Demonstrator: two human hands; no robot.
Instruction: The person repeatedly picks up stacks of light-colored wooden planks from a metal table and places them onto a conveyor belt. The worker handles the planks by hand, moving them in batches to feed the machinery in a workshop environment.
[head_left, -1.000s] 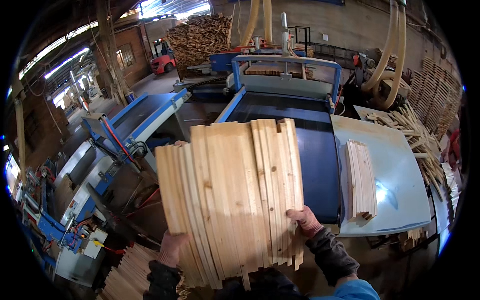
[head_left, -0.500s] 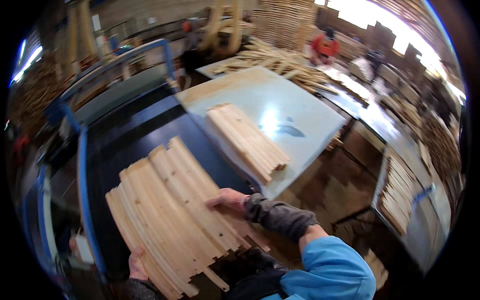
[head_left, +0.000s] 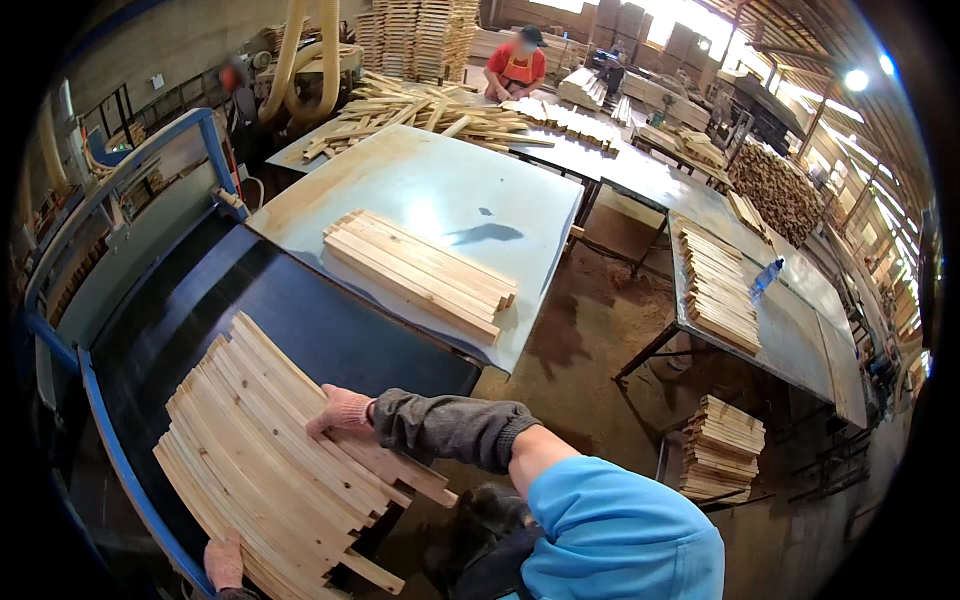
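Observation:
A wide row of pale wooden slats (head_left: 270,450) lies side by side over the dark conveyor belt (head_left: 270,290), its ends uneven. My right hand (head_left: 345,410), in a pinkish knit glove, grips the row near its right edge, the fingers bent over the slats. At the lower left, my left hand (head_left: 225,560) holds the outer left edge; part of it is cut off by the dark rim of the picture. One slat (head_left: 372,572) juts out toward me past the others. Beyond the belt, a smaller bundle of slats (head_left: 420,272) rests on a light metal table (head_left: 540,215).
A blue metal frame (head_left: 100,440) borders the belt on the left. Loose slats (head_left: 420,112) are heaped on a table behind, near a person in red (head_left: 517,66). Rightward stand a table (head_left: 800,340) with slats and a blue bottle (head_left: 767,277), and a low stack (head_left: 722,450).
My view has swung to the right, so everything sits further left in the picture. Both hands keep their hold on the row of slats, which still lies over the belt.

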